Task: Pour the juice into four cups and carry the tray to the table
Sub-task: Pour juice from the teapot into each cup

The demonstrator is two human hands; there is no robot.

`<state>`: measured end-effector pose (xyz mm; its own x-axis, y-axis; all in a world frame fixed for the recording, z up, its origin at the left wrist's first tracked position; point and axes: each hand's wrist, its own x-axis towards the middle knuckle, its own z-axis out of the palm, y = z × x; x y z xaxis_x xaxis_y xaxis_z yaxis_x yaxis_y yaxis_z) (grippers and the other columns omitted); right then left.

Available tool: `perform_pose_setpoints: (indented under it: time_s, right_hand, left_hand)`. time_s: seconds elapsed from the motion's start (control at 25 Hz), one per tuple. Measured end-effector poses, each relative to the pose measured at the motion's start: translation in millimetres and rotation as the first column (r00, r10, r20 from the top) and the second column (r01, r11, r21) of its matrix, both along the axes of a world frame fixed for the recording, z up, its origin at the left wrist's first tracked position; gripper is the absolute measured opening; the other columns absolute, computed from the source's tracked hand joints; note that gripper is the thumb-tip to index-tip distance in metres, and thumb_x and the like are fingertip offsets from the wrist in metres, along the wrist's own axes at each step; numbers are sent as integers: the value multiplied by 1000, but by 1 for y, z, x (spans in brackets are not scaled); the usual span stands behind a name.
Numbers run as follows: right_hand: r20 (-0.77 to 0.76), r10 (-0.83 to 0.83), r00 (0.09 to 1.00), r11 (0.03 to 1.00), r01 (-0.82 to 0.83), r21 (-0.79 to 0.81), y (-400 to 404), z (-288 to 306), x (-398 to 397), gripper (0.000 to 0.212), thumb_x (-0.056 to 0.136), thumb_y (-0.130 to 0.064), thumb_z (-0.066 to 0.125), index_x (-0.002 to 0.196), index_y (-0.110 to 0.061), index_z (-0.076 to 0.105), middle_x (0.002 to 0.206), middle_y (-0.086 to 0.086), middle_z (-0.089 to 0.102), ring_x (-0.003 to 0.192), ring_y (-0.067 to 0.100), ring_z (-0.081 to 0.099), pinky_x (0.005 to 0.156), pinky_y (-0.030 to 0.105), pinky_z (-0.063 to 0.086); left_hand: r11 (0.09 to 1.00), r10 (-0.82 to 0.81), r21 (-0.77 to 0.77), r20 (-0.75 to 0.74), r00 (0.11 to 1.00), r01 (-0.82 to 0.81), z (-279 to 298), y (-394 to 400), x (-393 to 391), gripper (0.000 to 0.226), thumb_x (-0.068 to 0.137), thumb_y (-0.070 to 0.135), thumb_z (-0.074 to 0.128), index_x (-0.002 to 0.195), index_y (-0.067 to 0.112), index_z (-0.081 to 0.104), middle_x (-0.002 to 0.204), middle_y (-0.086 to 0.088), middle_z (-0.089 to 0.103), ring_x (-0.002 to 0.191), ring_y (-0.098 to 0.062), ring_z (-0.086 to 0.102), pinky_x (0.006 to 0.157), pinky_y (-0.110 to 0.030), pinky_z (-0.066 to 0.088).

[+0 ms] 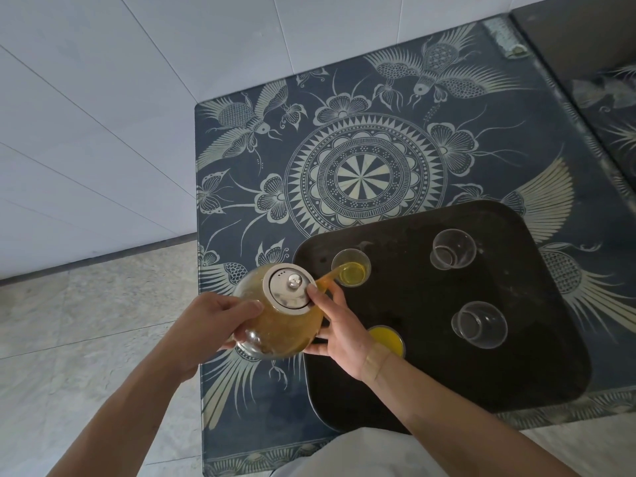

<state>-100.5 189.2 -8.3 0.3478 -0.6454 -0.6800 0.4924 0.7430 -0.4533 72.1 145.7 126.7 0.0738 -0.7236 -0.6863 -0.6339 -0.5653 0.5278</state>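
Note:
A glass teapot [282, 333] of orange juice with a steel lid [288, 287] is tilted over the black tray [516, 356]. Juice streams from its spout into the far left cup [351, 268], which is partly filled. My left hand [210, 327] grips the pot's left side. My right hand [339, 333] supports its right side, with a fingertip pressed on the lid. A near left cup [389, 340] holds juice and is partly hidden by my right wrist. Two clear cups, far right [452, 249] and near right [480, 325], hold no juice.
The tray lies on a dark blue patterned glass tabletop [361, 173], near its front right. A white tiled wall [103, 115] stands to the left, above a pale stone floor [86, 339]. A second dark surface [612, 108] adjoins at far right.

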Motion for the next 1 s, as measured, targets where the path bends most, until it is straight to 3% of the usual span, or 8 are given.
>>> perform_pose_setpoints:
  time_s: [0.2,0.44,0.76,0.88,1.0]
  right_hand:
    - [3,0,1000,1000,-1,7,0,-1,0,92,70,-61,78,149,-46,33,139,1,59,128,35,56,105,63,47]
    - [17,3,1000,1000,-3,7,2,0,-1,85,74,-59,73,148,-46,34,138,0,59,127,34,58,100,60,50]
    - [23,17,1000,1000,-17,-2,3,0,1,86,75,-60,73,149,-45,34,141,1,58,126,34,58,102,61,49]
    - [26,22,999,1000,-21,-6,3,2,2,83,74,-61,72,147,-45,36,141,1,58,126,34,58,101,60,50]
    - [29,20,999,1000,-20,-8,4,3,3,83,73,-62,73,146,-45,38,142,0,58,127,34,58,100,59,51]
  left_hand:
    - [1000,-12,-5,-19,1000,12,2,1,-3,47,90,24,67,43,19,70,42,5,58,45,-6,53,69,-34,52]
    - [1000,-1,-16,-18,1000,1,2,2,-3,37,90,23,68,55,13,75,44,4,60,44,-4,56,66,-31,50]
    - [1000,23,-7,7,1000,-23,3,2,-1,26,88,27,69,70,11,80,56,-1,69,68,-21,64,83,-43,58]
    - [1000,21,-5,21,1000,-21,5,3,-1,27,89,27,69,69,11,79,49,5,65,66,-19,61,85,-45,58]
    - [1000,24,-6,35,999,-24,6,3,0,27,88,28,70,69,11,80,57,-1,68,71,-22,64,87,-49,59]
